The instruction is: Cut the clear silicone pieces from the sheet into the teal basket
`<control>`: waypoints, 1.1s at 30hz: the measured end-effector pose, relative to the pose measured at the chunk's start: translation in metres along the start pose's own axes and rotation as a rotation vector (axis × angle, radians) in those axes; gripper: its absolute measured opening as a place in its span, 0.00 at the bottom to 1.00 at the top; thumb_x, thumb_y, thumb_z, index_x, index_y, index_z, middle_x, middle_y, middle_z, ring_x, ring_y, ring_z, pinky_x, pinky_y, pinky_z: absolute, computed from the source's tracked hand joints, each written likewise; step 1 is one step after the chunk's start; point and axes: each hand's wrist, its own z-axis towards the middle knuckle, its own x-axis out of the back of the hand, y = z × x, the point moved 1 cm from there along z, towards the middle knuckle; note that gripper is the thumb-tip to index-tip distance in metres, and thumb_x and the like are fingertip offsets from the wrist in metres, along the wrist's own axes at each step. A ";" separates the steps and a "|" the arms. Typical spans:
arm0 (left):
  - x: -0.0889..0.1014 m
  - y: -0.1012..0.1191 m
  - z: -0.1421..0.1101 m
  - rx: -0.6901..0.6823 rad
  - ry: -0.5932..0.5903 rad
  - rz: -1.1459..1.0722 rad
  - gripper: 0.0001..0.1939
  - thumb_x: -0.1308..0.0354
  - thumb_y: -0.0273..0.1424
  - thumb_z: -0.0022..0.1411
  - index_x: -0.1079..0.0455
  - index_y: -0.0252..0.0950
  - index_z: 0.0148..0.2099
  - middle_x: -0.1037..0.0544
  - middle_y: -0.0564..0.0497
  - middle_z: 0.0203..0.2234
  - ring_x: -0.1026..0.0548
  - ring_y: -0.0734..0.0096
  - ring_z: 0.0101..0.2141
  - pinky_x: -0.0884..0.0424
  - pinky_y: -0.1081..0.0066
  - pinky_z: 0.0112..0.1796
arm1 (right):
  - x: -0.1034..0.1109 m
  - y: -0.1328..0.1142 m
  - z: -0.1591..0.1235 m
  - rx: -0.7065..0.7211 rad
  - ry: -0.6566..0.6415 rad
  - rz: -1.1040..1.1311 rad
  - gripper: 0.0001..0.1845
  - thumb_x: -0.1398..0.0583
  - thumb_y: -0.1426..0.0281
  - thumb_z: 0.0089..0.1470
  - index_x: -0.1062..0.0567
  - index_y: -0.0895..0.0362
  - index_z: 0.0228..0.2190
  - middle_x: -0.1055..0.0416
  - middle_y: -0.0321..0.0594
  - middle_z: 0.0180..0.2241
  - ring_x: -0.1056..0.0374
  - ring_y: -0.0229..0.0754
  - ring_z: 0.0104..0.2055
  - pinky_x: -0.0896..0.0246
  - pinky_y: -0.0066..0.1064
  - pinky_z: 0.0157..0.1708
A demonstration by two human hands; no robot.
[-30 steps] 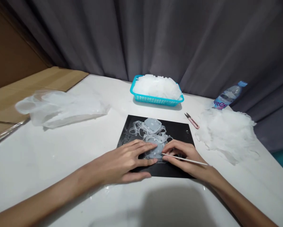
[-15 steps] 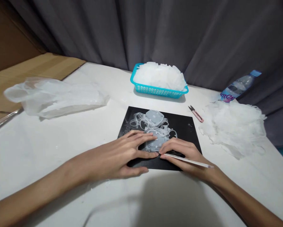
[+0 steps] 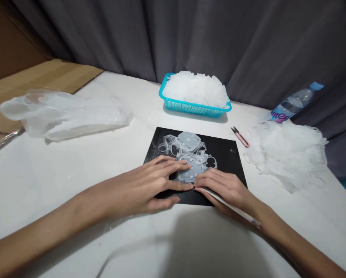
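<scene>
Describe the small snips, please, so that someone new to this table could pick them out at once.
On the white table lies a black mat. By its far right corner, between the mat and the heap of whitish, translucent material, are the small snips. Their pink handles and dark, pointed blades set them apart from the black mat and pale heap.

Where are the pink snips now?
The pink snips lie on the white table, right of centre in the head view, between the black mat and the white heap.
</scene>
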 end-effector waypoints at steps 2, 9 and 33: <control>-0.001 -0.001 0.000 0.000 -0.010 0.019 0.24 0.37 0.32 0.70 0.27 0.51 0.66 0.32 0.47 0.70 0.34 0.50 0.68 0.39 0.52 0.67 | 0.002 -0.001 -0.003 -0.026 -0.001 -0.021 0.08 0.43 0.75 0.70 0.25 0.54 0.44 0.19 0.43 0.40 0.22 0.43 0.43 0.24 0.35 0.43; 0.000 -0.002 -0.002 0.022 -0.034 0.008 0.24 0.38 0.33 0.71 0.28 0.52 0.67 0.36 0.47 0.72 0.34 0.49 0.68 0.36 0.54 0.65 | -0.003 0.002 -0.007 0.069 0.072 -0.074 0.06 0.40 0.76 0.67 0.24 0.57 0.43 0.19 0.43 0.39 0.22 0.43 0.41 0.25 0.33 0.42; 0.004 -0.001 -0.001 0.050 -0.088 -0.024 0.23 0.41 0.31 0.73 0.28 0.53 0.67 0.39 0.50 0.73 0.37 0.49 0.69 0.38 0.57 0.65 | -0.009 0.004 -0.011 0.136 0.059 -0.347 0.10 0.38 0.73 0.69 0.26 0.62 0.50 0.20 0.47 0.44 0.23 0.44 0.43 0.27 0.34 0.42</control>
